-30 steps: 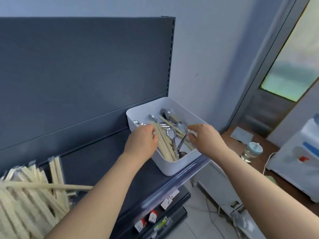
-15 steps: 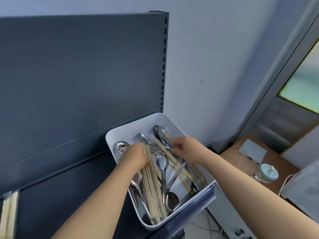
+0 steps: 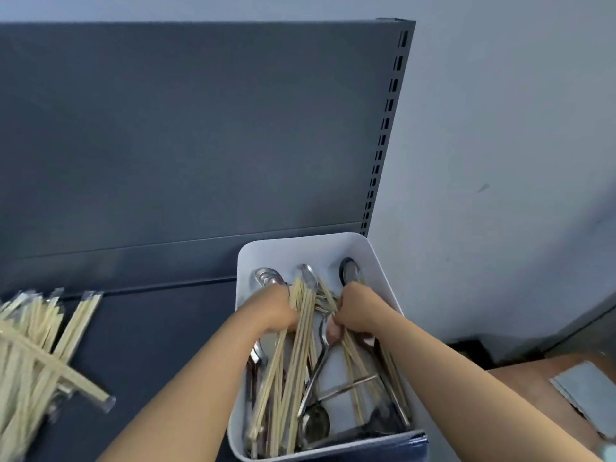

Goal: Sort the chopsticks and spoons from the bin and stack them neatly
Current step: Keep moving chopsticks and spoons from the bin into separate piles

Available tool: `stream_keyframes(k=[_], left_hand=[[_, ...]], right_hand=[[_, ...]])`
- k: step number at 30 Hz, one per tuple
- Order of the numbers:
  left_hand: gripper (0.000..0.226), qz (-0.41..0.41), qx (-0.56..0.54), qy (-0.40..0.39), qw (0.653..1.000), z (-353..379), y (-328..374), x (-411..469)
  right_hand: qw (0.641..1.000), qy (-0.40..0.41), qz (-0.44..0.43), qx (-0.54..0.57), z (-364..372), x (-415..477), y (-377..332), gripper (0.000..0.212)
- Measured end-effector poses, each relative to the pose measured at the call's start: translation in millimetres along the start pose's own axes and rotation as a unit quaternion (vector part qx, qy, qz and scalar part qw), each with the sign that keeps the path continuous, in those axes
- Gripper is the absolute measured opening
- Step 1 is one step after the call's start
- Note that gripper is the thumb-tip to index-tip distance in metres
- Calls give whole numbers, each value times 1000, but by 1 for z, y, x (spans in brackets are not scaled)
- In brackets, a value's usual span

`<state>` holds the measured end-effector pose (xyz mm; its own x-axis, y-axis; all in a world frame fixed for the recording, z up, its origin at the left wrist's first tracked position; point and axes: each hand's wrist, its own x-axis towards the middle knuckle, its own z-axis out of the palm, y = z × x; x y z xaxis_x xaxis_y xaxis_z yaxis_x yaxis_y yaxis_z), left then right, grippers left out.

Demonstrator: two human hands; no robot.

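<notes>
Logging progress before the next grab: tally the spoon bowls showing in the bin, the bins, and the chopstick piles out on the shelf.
Spoon bowls plainly showing in the white bin: 4, others may be buried
White bins: 1
Chopstick pile on the shelf: 1
Total: 6

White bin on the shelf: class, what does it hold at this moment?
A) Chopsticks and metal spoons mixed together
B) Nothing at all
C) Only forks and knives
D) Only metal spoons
A: the white bin holds pale chopsticks tangled with metal spoons, and the left hand grips a bundle of those chopsticks inside it.
</notes>
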<state>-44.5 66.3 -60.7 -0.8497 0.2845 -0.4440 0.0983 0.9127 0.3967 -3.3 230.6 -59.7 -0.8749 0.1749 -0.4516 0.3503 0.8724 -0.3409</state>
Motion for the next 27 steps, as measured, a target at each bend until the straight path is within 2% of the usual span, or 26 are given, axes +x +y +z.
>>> stream_keyframes(k=[6, 10, 12, 15, 20, 27], left_hand=[[49, -37, 10, 1, 999, 10, 11, -1], [31, -15, 42, 0, 999, 12, 12, -5], [22, -6, 10, 21, 1000, 8, 4, -6], [13, 37, -83, 39, 995, -5, -4, -12], [9, 77, -190, 84, 975, -10, -6, -19], [6, 84, -186, 161, 966, -12, -9, -32]], right_hand=[[999, 2, -17, 40, -2, 7, 9, 22], [998, -1, -12, 56, 0, 8, 15, 27], [995, 2, -18, 94, -1, 8, 13, 33], [988, 11, -35, 147, -7, 8, 9, 25], [988, 20, -74, 135, -13, 4, -3, 21], [993, -23, -38, 106, 17, -1, -17, 38]])
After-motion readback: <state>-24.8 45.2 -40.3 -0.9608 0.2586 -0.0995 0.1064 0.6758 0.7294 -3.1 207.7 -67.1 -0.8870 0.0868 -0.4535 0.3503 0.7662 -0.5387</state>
